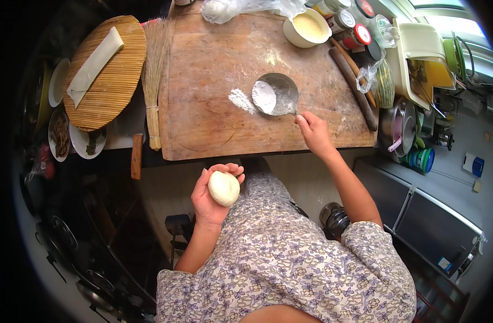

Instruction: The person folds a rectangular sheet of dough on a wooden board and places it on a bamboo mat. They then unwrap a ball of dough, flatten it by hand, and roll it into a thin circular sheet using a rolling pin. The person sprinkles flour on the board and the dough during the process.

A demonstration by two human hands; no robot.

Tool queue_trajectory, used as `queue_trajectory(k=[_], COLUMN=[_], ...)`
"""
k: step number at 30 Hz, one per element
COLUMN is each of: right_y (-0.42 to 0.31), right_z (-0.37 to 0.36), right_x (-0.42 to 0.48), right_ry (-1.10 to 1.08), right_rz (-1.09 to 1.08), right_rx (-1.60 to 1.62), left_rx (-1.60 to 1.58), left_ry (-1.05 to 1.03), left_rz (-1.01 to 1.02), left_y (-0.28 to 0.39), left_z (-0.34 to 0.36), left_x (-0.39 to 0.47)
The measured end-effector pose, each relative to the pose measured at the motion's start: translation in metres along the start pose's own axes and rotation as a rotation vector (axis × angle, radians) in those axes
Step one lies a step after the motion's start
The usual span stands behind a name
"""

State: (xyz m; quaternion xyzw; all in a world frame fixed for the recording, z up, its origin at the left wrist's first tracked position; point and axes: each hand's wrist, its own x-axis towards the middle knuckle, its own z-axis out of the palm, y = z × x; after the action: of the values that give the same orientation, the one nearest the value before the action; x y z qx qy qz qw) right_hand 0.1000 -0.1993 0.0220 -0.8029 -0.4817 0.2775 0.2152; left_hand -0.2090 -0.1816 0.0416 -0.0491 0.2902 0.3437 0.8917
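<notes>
A round ball of dough point(224, 188) rests in my left hand point(210, 198), palm up in front of the board's near edge. My right hand point(314, 132) grips the handle end of a metal ladle point(286, 91), which is low over the wooden board point(214, 133). White flour point(264, 97) lies at the left side of the ladle's bowl. Beside the ladle, to the left, a small streak of flour point(241, 101) is on the wood. Pale yellow powder point(274, 57) is scattered farther back.
A flat dough strip point(95, 66) lies on a round slatted mat point(125, 89) at left, beside a straw brush point(152, 80) and a wooden-handled knife point(136, 155). Rolling pins point(353, 89) line the board's right side. A white bowl of yellow grain point(289, 34) and jars point(353, 36) stand behind.
</notes>
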Motion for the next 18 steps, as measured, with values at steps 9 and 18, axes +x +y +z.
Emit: queue_trajectory(k=[9,18], right_y=[0.003,-0.071], right_z=[-0.016,0.034], right_x=[-0.013,0.05], right_ry=[-0.372,-0.396], right_rz=[0.483,0.356], right_rx=[0.888,0.813], left_rx=[-0.065,-0.041], left_ry=[-0.02,-0.11], left_rz=[-0.01,-0.005], left_y=[0.0,0.004], left_z=[0.018,0.001], left_x=[0.005,0.0])
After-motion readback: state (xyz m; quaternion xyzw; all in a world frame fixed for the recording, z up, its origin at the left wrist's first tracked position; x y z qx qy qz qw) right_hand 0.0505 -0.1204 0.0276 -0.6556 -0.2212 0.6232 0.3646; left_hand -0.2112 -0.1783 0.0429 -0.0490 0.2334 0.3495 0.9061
